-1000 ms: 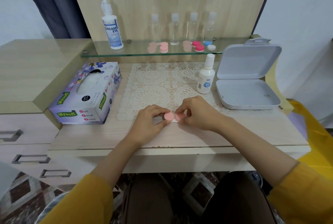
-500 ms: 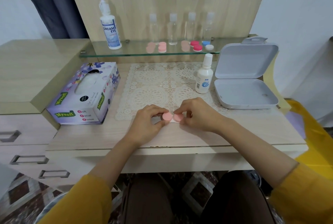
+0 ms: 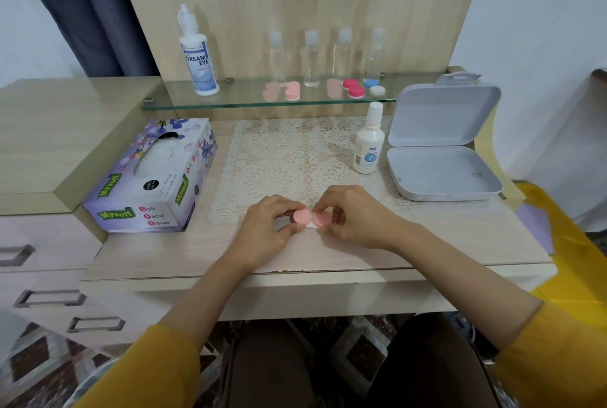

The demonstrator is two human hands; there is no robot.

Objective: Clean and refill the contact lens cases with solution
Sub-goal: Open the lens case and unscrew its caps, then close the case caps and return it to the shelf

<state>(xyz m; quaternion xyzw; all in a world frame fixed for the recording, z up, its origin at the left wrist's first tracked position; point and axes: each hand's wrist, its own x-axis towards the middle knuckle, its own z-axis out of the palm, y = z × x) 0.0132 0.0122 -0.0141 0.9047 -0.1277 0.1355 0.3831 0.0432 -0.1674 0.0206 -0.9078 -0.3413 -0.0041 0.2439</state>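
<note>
A contact lens case with two pink caps (image 3: pixel 310 219) and a white base sits at the near edge of the lace mat. My left hand (image 3: pixel 266 230) pinches the left pink cap, and my right hand (image 3: pixel 354 215) pinches the right one. A small white solution bottle (image 3: pixel 368 141) stands upright to the right of the mat. On the glass shelf (image 3: pixel 230 102) lie several more lens cases: pale pink (image 3: pixel 281 91), another pale pink with red caps (image 3: pixel 346 88), and blue and white (image 3: pixel 373 86). A tall Dream Eye solution bottle (image 3: pixel 197 52) stands at the shelf's left.
A purple tissue box (image 3: pixel 151 177) lies left of the lace mat (image 3: pixel 285 158). An open grey plastic box (image 3: pixel 443 144) sits at the right. Several clear bottles (image 3: pixel 310 56) stand at the back of the shelf. Drawers with handles are at the lower left.
Both hands stay on the pink-capped case in the same spot; the fingers shift only slightly around the caps. The view has moved a little.
</note>
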